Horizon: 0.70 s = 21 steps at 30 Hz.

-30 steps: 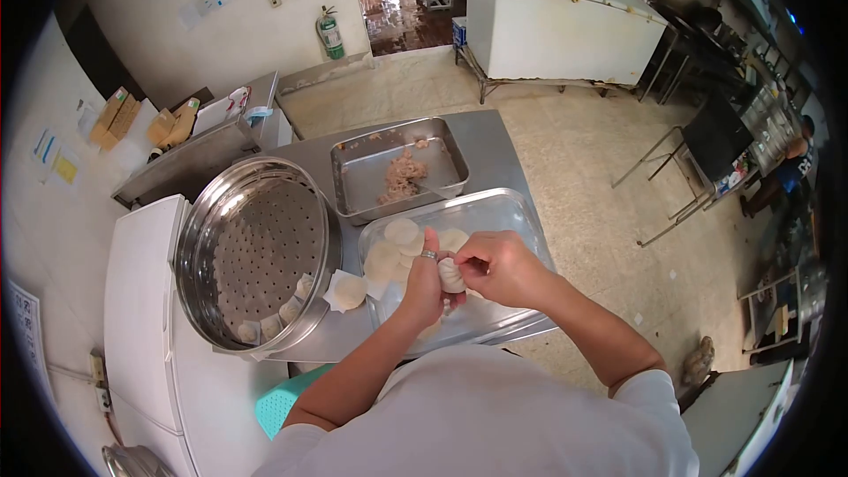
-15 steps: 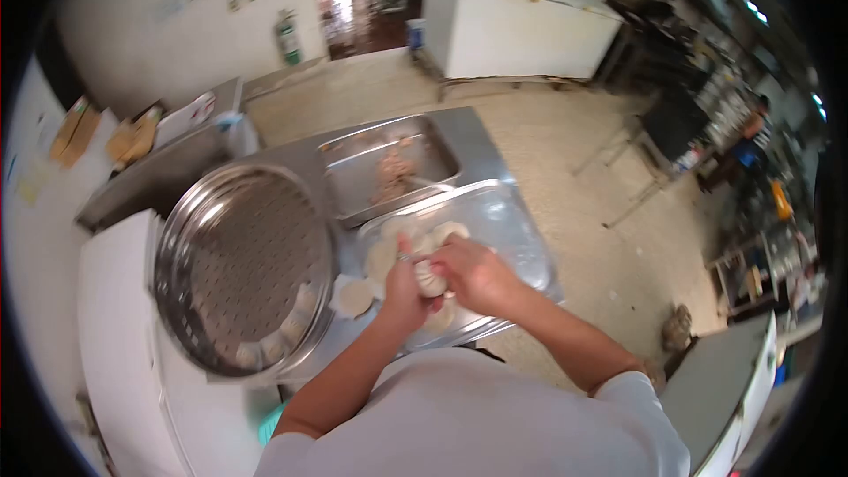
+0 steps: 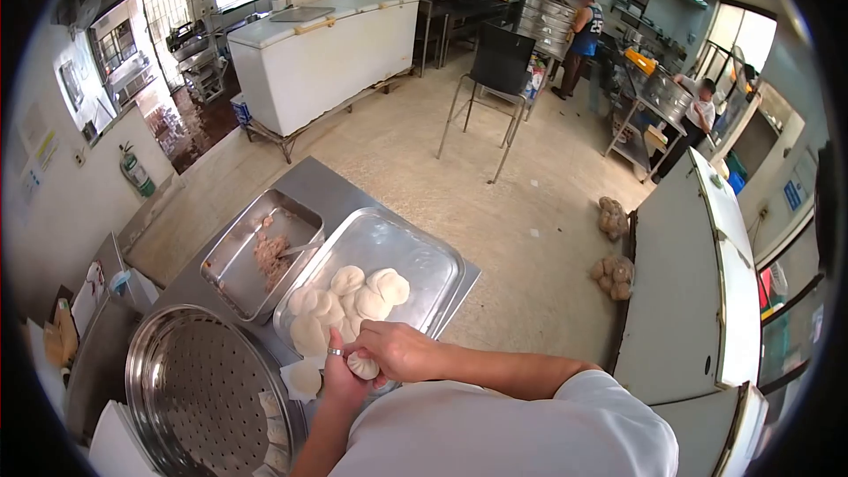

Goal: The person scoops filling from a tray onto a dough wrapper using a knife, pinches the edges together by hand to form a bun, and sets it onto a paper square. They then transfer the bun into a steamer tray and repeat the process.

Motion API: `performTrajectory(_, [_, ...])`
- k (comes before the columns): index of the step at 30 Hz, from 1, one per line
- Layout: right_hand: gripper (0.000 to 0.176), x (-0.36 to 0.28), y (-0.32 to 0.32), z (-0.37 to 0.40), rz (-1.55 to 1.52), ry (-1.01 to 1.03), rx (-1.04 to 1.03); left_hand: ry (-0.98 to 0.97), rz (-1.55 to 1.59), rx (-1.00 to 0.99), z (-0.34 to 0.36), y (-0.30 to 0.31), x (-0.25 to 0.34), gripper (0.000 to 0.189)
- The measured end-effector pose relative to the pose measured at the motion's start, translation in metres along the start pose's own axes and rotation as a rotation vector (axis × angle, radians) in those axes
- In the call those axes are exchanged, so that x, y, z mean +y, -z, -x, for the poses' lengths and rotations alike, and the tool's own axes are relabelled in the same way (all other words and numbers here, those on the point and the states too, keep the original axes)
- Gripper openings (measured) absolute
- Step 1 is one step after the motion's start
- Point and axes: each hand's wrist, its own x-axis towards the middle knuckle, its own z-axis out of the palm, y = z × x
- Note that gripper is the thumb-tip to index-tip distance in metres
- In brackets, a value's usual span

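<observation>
A pleated dough bun (image 3: 361,366) sits in my left hand (image 3: 339,377), whose fingers curl round it from below. From above, the fingers of my right hand (image 3: 399,352) pinch the top of the same bun. Just beyond my hands, several flat dough rounds (image 3: 347,280) lie overlapping on a metal tray (image 3: 411,252). One more dough round (image 3: 306,378) rests on a white paper square beside my left wrist. Left of the tray stands a deep metal pan (image 3: 231,252) with minced filling (image 3: 270,256) and a spoon handle in it.
A large perforated steamer (image 3: 205,380) at the lower left holds several buns along its right side. Beyond the steel table (image 3: 318,178) are a white chest freezer (image 3: 327,62) and a black chair (image 3: 502,60). Two people stand at the back right. Filled bags (image 3: 612,276) lie by the white cabinet.
My view has swung to the right, so table and hands sit lower and further left. Both hands stay on the bun, and more of the room at the right shows.
</observation>
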Motion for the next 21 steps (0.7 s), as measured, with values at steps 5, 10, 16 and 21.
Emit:
performTrajectory(5, [0.007,0.001,0.002,-0.002,0.105,0.044,0.162,-0.030,-0.040,0.190,-0.014,-0.016,0.000,0.078])
performTrajectory(10, [0.007,-0.007,0.017,-0.015,-0.146,-0.113,0.056,-0.141,-0.131,0.175,-0.007,-0.027,0.012,0.080])
performTrajectory(16, [0.008,-0.009,0.009,-0.026,-0.069,-0.061,0.006,-0.175,-0.160,0.234,-0.003,-0.022,0.011,0.080])
performTrajectory(21, [0.015,-0.016,0.010,-0.031,-0.172,-0.089,-0.024,-0.256,-0.046,0.177,-0.002,-0.008,0.008,0.081])
